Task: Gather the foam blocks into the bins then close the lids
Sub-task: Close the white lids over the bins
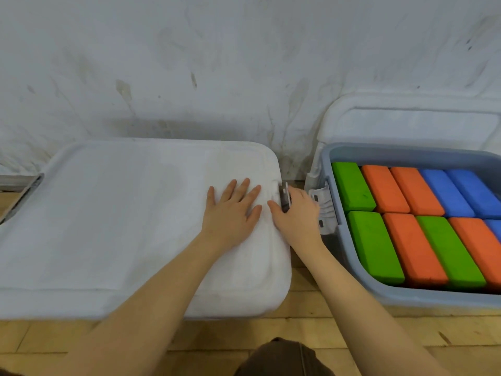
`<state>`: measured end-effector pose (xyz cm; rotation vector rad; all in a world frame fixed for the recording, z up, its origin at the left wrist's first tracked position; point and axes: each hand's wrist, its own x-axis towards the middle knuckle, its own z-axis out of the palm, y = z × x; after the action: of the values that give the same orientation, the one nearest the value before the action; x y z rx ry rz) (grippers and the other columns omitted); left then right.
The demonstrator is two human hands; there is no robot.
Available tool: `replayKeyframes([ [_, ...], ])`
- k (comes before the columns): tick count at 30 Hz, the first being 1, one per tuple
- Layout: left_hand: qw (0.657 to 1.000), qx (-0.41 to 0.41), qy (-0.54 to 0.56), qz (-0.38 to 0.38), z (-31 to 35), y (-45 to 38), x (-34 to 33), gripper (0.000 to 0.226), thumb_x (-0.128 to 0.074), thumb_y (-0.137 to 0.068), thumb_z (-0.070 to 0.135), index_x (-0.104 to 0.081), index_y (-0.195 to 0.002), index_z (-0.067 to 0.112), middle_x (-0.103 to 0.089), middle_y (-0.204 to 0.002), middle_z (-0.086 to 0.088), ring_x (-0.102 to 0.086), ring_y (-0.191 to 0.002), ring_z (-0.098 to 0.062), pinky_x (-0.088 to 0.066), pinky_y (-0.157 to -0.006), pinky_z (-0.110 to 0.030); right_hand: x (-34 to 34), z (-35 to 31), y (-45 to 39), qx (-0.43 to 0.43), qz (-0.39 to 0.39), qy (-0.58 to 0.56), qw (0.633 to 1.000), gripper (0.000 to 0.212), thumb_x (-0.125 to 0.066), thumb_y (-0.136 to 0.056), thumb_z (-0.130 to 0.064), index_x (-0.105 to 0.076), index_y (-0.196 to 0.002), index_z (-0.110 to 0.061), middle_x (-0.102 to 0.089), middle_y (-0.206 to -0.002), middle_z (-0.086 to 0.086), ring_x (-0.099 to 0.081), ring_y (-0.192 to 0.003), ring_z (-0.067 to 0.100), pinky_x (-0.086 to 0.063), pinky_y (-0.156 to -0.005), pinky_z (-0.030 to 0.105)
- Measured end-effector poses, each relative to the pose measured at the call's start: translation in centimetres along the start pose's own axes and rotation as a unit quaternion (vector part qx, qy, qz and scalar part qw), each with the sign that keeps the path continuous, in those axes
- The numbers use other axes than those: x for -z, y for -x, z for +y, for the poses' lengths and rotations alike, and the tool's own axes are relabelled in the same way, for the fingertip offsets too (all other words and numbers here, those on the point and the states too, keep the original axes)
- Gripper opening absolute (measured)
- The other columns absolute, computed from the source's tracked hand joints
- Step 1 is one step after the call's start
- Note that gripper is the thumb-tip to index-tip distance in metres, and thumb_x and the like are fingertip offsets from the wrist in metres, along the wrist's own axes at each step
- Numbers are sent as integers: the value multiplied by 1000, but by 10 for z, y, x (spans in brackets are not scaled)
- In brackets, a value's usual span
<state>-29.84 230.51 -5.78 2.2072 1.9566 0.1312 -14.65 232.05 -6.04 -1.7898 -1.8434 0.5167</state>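
While your left hand (233, 210) lies flat on the left lid (130, 223), its fingers are straight and spread, pressing down near the lid's right edge and gripping nothing. Your right hand (296, 213) sits just beside it at that same edge, thumb on top of the lid and fingers curled over the side around the latch (284, 198), a dark and white clip at the middle of the lid's right side. You hold that latch in a grasp, though the fingertips themselves are hidden behind the edge. The left lid is white and lies level over its bin, covering it fully, so the bin under it does not show.

To your right stands the right bin (352, 267), grey-blue and uncovered. Its own white lid (406, 126) stands up behind it, leaning against the wall (217, 63). A white latch (324, 204) hangs on the bin's left wall, just beside your right hand. Inside, the foam blocks (406, 226) lie packed side by side in two rows: green, orange and blue in the far row, green and orange with a bit of blue in the near row. They fill the bin up to near its rim.

Both bins rest on a wooden floor (311, 335), close together with a narrow gap between them.
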Motion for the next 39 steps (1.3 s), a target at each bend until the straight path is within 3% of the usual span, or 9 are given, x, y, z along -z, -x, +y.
replayKeyframes([
  [4, 998, -18, 48, -19, -10, 1, 6, 54, -28, -98, 46, -14, -149, 36, -2, -158, 12, 3, -145, -10, 7, -115, -48, 0, -3, 5, 19, -42, -15, 999, 72, -58, -89, -44, -28, -148, -16, -39, -145, 4, -38, -131, 19, -29, -107, 30],
  [8, 1000, -27, -6, -7, -14, 5, 0, 54, -14, -96, 51, -3, -148, 40, 3, -158, 13, 5, -145, -13, 4, -116, -48, 0, -7, 7, 8, -68, -42, 997, 71, -56, -93, -33, -18, -151, -16, -30, -152, 6, -35, -135, 20, -26, -103, 21],
  [13, 1000, -26, -8, -2, -12, 2, -4, 58, -4, -92, 53, -2, -148, 40, 2, -158, 13, 5, -145, -14, 4, -115, -49, -2, -11, 4, 10, -81, -19, 997, 67, -49, -97, -28, -12, -151, -15, -30, -153, 11, -40, -134, 26, -34, -108, 34],
  [16, 1000, -27, 10, -6, -13, -2, -4, 52, -17, -98, 45, -5, -149, 39, 2, -158, 13, 6, -145, -13, 5, -114, -48, -3, -7, -1, 14, -76, -20, 997, 66, -50, -96, -27, -16, -151, -15, -38, -148, 13, -45, -129, 26, -39, -106, 35],
  [23, 998, -45, 46, -8, -15, -3, 5, 52, -26, -98, 41, -14, -149, 36, -5, -157, 14, 2, -145, -13, 4, -114, -47, 1, -16, 0, 47, -64, 28, 996, 54, -48, -97, -19, -29, -146, -10, -47, -141, 12, -54, -118, 24, -42, -97, 28],
  [28, 995, -38, 95, -10, -22, -3, 22, 47, -35, -98, 33, -31, -144, 25, -20, -155, 5, -12, -144, -15, -5, -114, -41, 19, -27, 1, 16, -78, 60, 995, 54, -51, -95, -36, -37, -144, -18, -51, -137, 3, -52, -119, 21, -44, -94, 34],
  [34, 988, -83, 98, 84, -34, -3, 87, 42, -38, -98, 30, -42, -138, 18, -43, -142, -2, -40, -127, -25, -25, -104, -37, 53, -74, 8, 15, 8, 124, 992, 38, -43, -99, -32, -50, -134, -20, -53, -134, 1, -54, -114, 22, -48, -89, 36],
  [39, 979, -137, 104, 106, -15, -17, 124, 39, -39, -98, 27, -46, -134, 16, -49, -136, -5, -45, -121, -26, -29, -101, -37, 95, -79, -4, 25, 92, 142, 985, 30, -44, -97, -25, -59, -121, -15, -61, -114, 2, -57, -99, 22, -41, -74, 28],
])
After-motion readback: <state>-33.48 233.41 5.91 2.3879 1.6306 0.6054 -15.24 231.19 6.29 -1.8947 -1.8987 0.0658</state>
